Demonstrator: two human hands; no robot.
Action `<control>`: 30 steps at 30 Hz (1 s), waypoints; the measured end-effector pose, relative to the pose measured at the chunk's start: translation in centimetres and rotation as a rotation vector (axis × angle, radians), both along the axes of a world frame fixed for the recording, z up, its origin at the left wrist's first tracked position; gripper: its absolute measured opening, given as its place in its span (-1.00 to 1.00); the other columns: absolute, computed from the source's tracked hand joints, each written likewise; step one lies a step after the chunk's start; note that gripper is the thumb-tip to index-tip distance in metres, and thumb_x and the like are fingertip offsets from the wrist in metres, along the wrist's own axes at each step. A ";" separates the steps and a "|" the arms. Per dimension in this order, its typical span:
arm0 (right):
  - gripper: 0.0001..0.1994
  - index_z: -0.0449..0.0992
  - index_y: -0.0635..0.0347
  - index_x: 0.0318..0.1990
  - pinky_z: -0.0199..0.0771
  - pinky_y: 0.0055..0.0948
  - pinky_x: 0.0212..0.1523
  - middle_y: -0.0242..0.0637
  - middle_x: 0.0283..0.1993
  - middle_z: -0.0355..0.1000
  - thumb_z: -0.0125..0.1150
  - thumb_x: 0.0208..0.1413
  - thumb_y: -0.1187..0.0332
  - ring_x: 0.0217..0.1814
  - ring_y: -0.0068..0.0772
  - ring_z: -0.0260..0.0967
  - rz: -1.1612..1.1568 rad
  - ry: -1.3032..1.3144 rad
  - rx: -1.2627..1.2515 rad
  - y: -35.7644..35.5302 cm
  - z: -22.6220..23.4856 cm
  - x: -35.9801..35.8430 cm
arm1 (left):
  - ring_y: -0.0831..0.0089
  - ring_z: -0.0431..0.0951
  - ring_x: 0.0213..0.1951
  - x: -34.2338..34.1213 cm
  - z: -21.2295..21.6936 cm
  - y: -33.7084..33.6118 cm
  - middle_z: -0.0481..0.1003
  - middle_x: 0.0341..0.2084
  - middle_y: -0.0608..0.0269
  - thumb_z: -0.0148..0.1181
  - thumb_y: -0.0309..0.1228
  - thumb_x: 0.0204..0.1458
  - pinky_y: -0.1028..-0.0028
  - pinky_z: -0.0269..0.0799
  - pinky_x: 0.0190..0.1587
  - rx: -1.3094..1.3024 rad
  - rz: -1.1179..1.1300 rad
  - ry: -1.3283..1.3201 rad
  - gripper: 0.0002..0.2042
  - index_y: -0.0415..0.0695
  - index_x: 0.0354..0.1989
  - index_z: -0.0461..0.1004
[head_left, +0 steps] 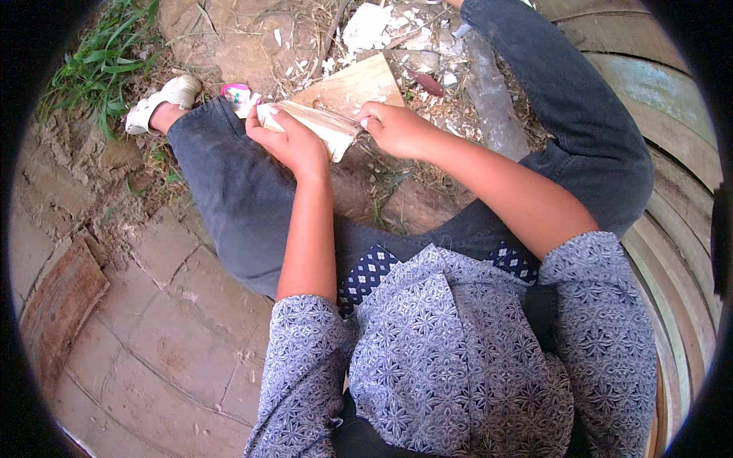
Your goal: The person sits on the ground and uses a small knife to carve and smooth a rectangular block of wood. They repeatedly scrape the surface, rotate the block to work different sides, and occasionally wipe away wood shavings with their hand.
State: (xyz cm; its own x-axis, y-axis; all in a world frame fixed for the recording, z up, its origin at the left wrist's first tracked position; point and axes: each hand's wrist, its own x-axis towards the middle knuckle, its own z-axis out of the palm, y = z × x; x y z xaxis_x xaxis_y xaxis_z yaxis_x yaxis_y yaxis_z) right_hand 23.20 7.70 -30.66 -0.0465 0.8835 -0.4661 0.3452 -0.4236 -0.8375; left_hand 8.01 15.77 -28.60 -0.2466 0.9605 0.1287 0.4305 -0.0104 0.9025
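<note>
My left hand (294, 145) is closed round one end of a pale, split-looking piece of wood (321, 126), with the thumb lying on top. Against the other end of that piece is my right hand (393, 131), its fingers curled tight. A thin dark edge shows at the right fingertips, but what the fist grips is mostly hidden. Just beyond both hands lies a flat, light wooden board (359, 82) with small chips on it. Beside the left fingers is a small pink and white packet (240, 98).
Pale shavings (370, 29) and a clear plastic sheet (492, 91) litter the ground ahead. Curved wooden slats (657, 84) rise on the right. Paving (175, 328) with a loose brown plank (65, 305) lies at left, grass (99, 69) at far left. My bent legs flank the work.
</note>
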 end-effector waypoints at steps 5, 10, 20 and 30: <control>-0.76 0.46 0.12 0.01 0.45 -0.07 0.00 0.02 -0.10 0.54 -0.02 0.34 0.25 -0.02 0.10 0.50 0.068 0.019 -0.002 -2.3 2.0 1.1 | 0.07 0.30 0.18 -0.1 -0.1 -0.3 0.27 0.12 -0.20 0.04 -0.38 0.27 0.21 0.13 0.29 0.022 -0.002 0.052 -0.57 -0.36 0.22 0.15; -0.77 0.44 0.10 0.05 0.48 -0.13 -0.03 0.01 -0.09 0.55 0.00 0.34 0.28 -0.02 0.08 0.52 0.088 -0.005 -0.015 -2.3 1.5 1.0 | 0.12 0.31 0.17 0.0 -0.1 -0.4 0.27 0.11 -0.16 0.10 -0.39 0.25 0.24 0.14 0.29 0.019 -0.019 0.003 -0.54 -0.35 0.22 0.14; -0.78 0.44 0.04 0.04 0.48 -0.06 -0.10 0.04 -0.16 0.54 -0.01 0.33 0.27 -0.09 0.15 0.51 0.017 -0.045 0.027 -2.6 1.3 -0.1 | 0.21 0.37 0.09 0.2 -0.1 -0.3 0.29 0.09 -0.10 0.06 -0.42 0.28 0.29 0.25 0.20 -0.008 -0.017 -0.065 -0.56 -0.30 0.24 0.10; -0.71 0.45 0.08 0.07 0.46 -0.20 -0.24 -0.18 -0.39 0.44 -0.07 0.37 0.18 -0.36 -0.31 0.40 -0.136 0.368 -0.416 -0.3 4.5 2.4 | 0.24 0.35 0.13 -0.7 0.0 -0.9 0.28 0.11 -0.08 0.03 -0.42 0.30 0.30 0.24 0.21 0.008 -0.056 -0.050 -0.57 -0.28 0.25 0.08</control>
